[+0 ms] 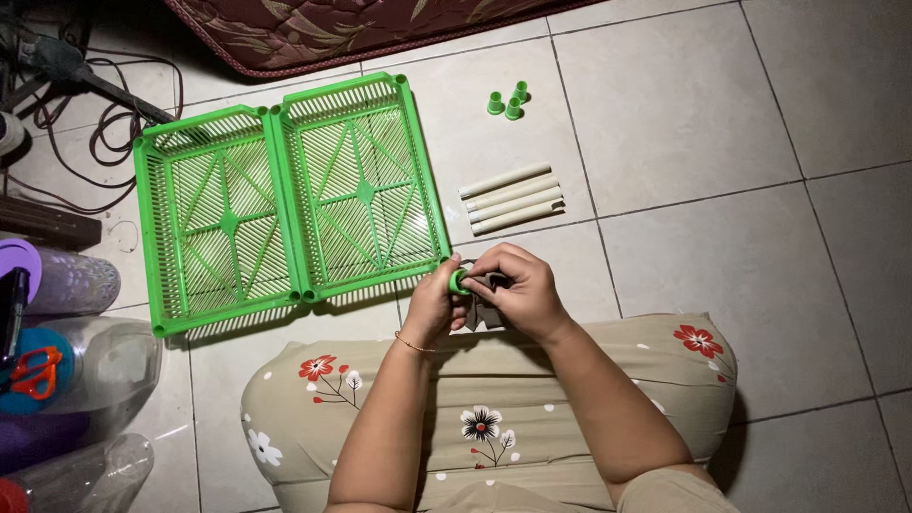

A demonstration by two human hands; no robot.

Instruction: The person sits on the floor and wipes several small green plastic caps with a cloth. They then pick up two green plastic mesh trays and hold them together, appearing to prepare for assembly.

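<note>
Gripping one green cap point(459, 280), two trays point(366, 185), four tubes point(511, 198), three caps point(507, 100)

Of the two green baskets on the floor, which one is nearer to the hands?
The right green basket: its lower right corner lies just beside the left hand and right hand. The left green basket sits farther away, toward the cables.

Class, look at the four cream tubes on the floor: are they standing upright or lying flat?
Lying flat. The four cream tubes rest side by side on the tiled floor, their long sides showing.
</note>
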